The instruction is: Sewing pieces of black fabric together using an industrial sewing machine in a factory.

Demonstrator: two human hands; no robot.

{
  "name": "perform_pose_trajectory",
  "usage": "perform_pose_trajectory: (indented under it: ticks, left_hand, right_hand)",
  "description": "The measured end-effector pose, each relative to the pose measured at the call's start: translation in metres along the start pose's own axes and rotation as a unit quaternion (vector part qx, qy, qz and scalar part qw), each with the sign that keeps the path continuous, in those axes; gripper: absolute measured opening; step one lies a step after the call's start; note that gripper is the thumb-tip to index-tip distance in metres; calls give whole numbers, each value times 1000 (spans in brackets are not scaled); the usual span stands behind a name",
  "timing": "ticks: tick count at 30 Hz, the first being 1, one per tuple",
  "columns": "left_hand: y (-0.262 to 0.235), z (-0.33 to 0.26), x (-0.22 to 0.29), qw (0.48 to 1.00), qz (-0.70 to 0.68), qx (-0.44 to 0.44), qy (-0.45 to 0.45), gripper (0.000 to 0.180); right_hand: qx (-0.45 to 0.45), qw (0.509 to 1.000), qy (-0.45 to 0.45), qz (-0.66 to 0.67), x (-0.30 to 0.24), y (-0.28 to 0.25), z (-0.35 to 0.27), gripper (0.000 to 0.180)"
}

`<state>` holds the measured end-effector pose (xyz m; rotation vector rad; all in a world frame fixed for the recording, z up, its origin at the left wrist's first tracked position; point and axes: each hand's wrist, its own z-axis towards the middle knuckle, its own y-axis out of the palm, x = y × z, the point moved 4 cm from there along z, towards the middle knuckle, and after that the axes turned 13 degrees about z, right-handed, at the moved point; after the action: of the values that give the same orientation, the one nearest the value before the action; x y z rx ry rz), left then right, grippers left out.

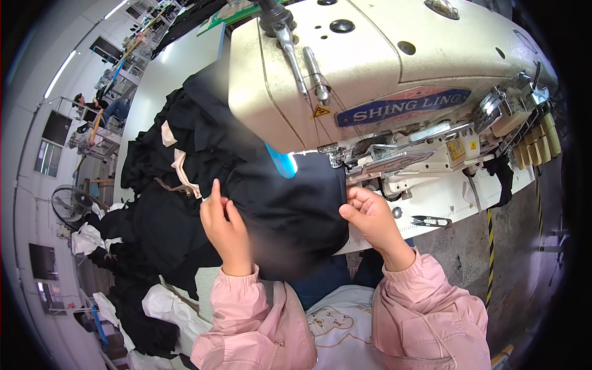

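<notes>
Black fabric (pixel 290 209) spreads beneath the head of a cream-coloured industrial sewing machine (pixel 296 117), and a bright light shines on it there. At its right edge, below the needle area, my right hand (pixel 373 222) pinches the cloth between thumb and fingers. My left hand (pixel 227 231) is over the left part of the same cloth, index finger stretched out and the other fingers loosely bent. Nothing shows in its grasp. Whether that hand presses on the cloth is hard to tell. The machine head hides part of the fabric behind it.
More black cloth lies heaped on the left, with pale strips (pixel 180 169) on it. Small thread snips (pixel 431 221) rest on the white machine table (pixel 401 233) at right. A fan (pixel 71 203) stands far left; a person (pixel 102 111) sits in the distance.
</notes>
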<state>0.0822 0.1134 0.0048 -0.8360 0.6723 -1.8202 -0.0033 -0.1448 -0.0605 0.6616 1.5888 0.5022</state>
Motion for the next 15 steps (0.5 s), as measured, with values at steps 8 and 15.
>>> perform_pose_trajectory:
  ticks: [8,15]
  left_hand:
    - [4,-8,120,925,-137,-156,319,53]
    - [11,-7,118,928,-65,-141,339,63]
  right_hand:
    - [7,993,-63,-101,4,-2,-4,11]
    - [32,986,-62,-150,9,-3,-11,29]
